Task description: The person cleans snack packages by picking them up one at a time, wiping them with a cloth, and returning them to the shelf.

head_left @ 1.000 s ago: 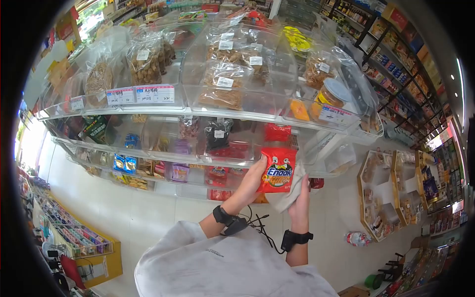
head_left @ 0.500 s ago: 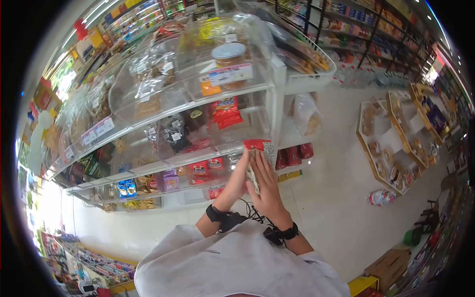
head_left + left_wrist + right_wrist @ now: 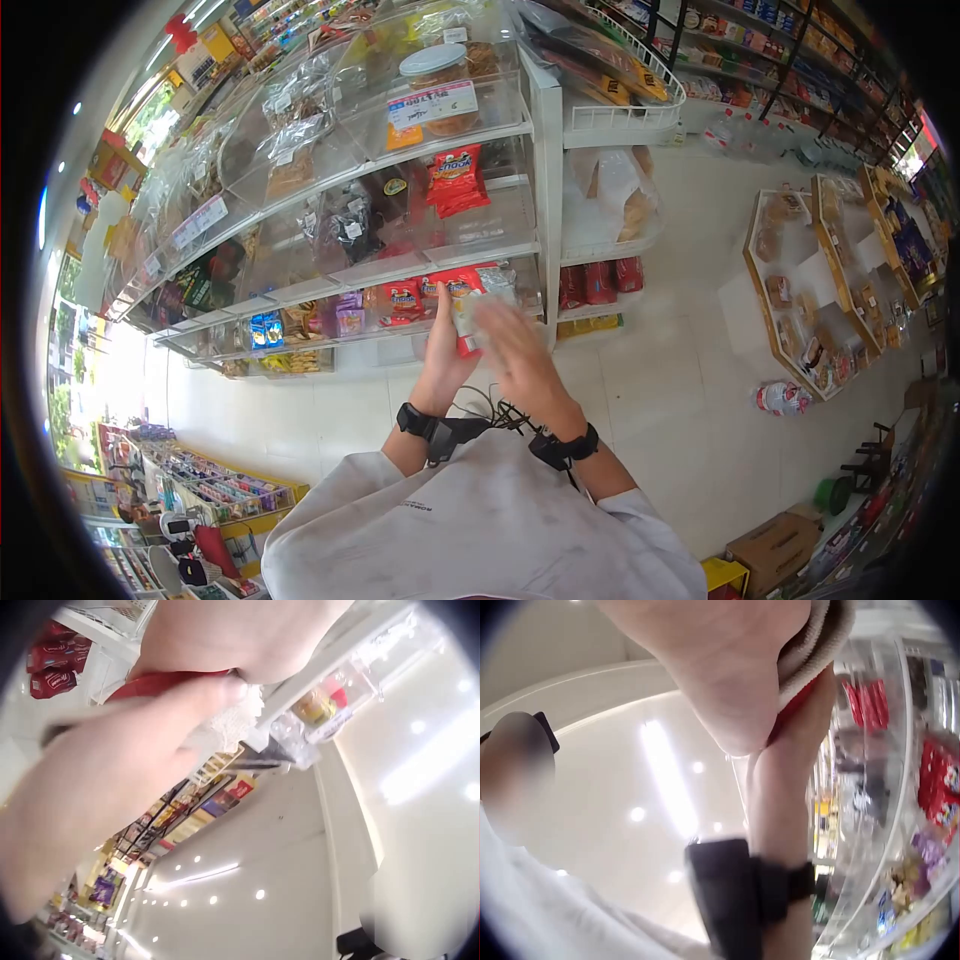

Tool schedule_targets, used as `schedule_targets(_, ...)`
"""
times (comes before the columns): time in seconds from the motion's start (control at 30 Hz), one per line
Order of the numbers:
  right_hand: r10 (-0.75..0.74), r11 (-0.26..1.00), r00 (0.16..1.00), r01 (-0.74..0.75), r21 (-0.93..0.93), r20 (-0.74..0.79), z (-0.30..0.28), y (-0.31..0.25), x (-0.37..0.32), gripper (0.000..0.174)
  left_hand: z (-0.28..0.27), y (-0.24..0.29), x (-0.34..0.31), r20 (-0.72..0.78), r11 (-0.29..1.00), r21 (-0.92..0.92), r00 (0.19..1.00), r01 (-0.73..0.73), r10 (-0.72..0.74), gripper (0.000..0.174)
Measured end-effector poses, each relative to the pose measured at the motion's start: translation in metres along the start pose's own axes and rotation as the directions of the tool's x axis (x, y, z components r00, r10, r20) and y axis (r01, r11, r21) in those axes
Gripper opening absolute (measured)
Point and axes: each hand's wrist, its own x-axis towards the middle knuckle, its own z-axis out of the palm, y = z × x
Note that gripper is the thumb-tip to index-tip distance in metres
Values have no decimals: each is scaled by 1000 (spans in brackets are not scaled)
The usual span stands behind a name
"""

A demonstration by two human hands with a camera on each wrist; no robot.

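Observation:
My left hand (image 3: 443,352) grips a red snack packet (image 3: 467,346) upright in front of the lower shelves, its palm side toward the right. My right hand (image 3: 520,362), blurred by motion, is at the packet's right side with a pale cloth. In the right wrist view the cloth (image 3: 819,656) lies folded under the palm, and a strip of the red packet (image 3: 795,709) shows beside it. The left wrist view has the right thumb along the white knit cloth (image 3: 232,727), close by the packet. Much of the packet is hidden behind the hands.
A tiered clear shelf unit (image 3: 330,265) stands before me, holding bagged snacks and a lidded jar (image 3: 433,68). Red packets (image 3: 457,180) sit on its middle tier. To the right are a white wire rack (image 3: 625,125), wooden display bins (image 3: 775,290) and a wrapped bottle pack (image 3: 783,398) on the floor.
The view has swung right along the shelf. The right hand has come from the packet's edge across its face with the cloth, then a little away; both hands have shifted left in view.

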Motion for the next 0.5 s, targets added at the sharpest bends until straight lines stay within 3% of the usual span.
schedule_targets(0.03, 220, 962, 975, -214, 167, -18, 5, 17, -4, 40, 2, 0, -1, -57, 998, 42, 997, -42, 44, 58)
schedule_targets(0.1, 616, 682, 786, -565, 465, 52, 8, 36, -4, 40, 21, 5, -10, -93, 983, 150, 989, -103, 118, 65)
schedule_targets(0.17, 719, 281, 677, -490, 825, 157, 4, 23, -1, 37, 22, 14, -13, -62, 969, 215, 988, -125, 141, 66)
schedule_targets(0.2, 742, 44, 628, -394, 918, 234, 2, 14, 2, 36, 24, 20, -16, -62, 967, 225, 988, -122, 139, 58)
schedule_targets(0.3, 659, 361, 730, -518, 776, 181, 16, 6, -3, 36, 8, 31, -11, 84, 632, 683, 899, -366, 429, 49)
schedule_targets(0.33, 694, 462, 711, -560, 688, 113, 18, 4, 0, 35, 4, 29, -10, 157, 446, 742, 776, -501, 611, 52)
schedule_targets(0.43, 527, 792, 850, -477, 380, -31, 29, -12, 18, 35, 0, 26, -21, 209, 489, 674, 777, -554, 594, 62)
schedule_targets(0.5, 304, 932, 953, -299, 203, 10, 46, -40, 28, 38, -6, 33, -27, 47, 661, 613, 855, -434, 517, 50)
